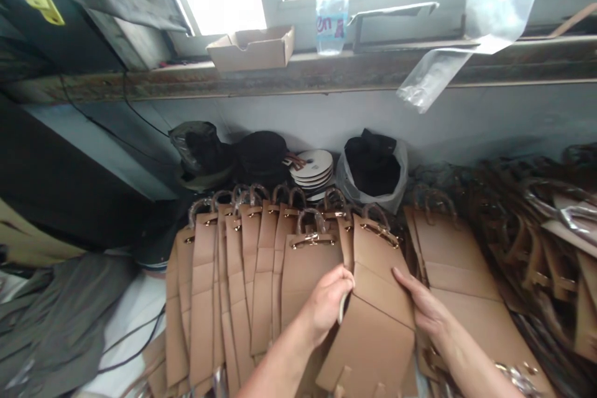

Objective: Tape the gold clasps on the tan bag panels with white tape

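Note:
A tan bag panel (380, 323), long and creased across its middle, is held up between my hands. My left hand (324, 301) is closed on its left edge; a small pale curved thing shows beside those fingers, too little to name. On the right edge, my right hand (426, 305) has its thumb on the front face, with the other fingers partly hidden behind. The panel's top bears a plastic-wrapped handle (375, 214) and gold-coloured fittings. Just left of it lies another such panel (310, 267), and a row of overlapping tan panels (233, 280) fans out further left.
More tan panels (459, 267) lie at the right. Behind stand stacked white-sided reels (312, 168) and a plastic bag of black material (373, 165). The window ledge carries a cardboard box (252, 53), a clear bottle (331, 28) and an overhanging plastic sleeve (438, 74). Dark cloth (60, 317) lies left.

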The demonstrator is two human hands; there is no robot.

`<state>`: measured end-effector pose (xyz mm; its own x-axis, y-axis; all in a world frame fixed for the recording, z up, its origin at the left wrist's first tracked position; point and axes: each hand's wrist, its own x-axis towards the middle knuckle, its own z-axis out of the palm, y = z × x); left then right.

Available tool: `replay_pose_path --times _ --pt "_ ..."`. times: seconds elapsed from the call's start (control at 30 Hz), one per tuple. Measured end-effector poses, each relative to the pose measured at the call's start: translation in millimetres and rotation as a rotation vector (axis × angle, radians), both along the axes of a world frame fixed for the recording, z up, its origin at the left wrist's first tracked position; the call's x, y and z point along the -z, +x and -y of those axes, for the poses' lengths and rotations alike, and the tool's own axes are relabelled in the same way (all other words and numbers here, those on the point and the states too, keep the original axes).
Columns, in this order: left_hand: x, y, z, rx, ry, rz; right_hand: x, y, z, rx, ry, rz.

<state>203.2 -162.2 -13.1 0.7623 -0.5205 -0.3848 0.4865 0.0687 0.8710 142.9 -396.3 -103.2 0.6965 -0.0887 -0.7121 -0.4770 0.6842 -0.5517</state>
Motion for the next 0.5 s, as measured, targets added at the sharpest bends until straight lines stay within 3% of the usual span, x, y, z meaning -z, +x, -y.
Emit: replay_pose_path --times 0.07,0.13,0.27,0.4,0.5 --pt "4.4 -0.1 -7.4 -0.052 -0.148 -0.112 -3.9 -11.5 2.9 0.084 -0.038 0.020" --pt "17.8 6.2 -20.6 -0.188 -0.255 -0.289 -7.8 -23.3 4.4 0.124 -0.055 0.050" --pt "51.3 25.0 -48.6 -0.470 -0.172 -0.459 -22.9 -42.0 -0.2 0.160 -0.136 0.123" --pt "67.8 31.5 -58.0 -0.496 -0.133 -0.432 -54.7 -62.2 -4.7 0.291 -0.272 0.066" --pt "70.9 31.0 -58.0 -0.496 -0.121 -0.430 -87.1 -95.5 15.7 0.374 -0.364 0.014"
